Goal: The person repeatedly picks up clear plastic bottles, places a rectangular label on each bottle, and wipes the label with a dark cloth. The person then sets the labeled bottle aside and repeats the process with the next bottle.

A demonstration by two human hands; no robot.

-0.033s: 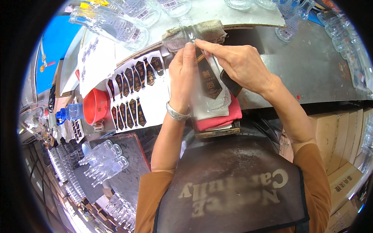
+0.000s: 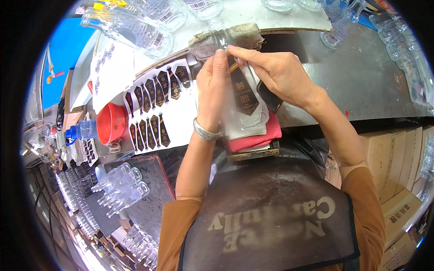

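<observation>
A clear glass bottle (image 2: 247,105) lies on a stack of white and red cloths (image 2: 260,135) at the table's near edge, its neck pointing away from me. A dark label with gold print (image 2: 243,92) sits on its upper face. My left hand (image 2: 213,90) grips the bottle's left side, thumb stretched up toward the neck. From the right, my right hand (image 2: 278,72) holds the bottle, and its fingers press down near the label's top end. A silver bracelet (image 2: 205,133) circles my left wrist.
A white sheet of dark labels (image 2: 153,108) lies left of the hands, beside a red funnel (image 2: 110,123) and a blue-capped bottle (image 2: 81,131). Empty glass bottles (image 2: 135,31) line the back; more stand in a rack (image 2: 120,185) lower left. Cardboard boxes (image 2: 398,158) stand right of the metal table (image 2: 361,81).
</observation>
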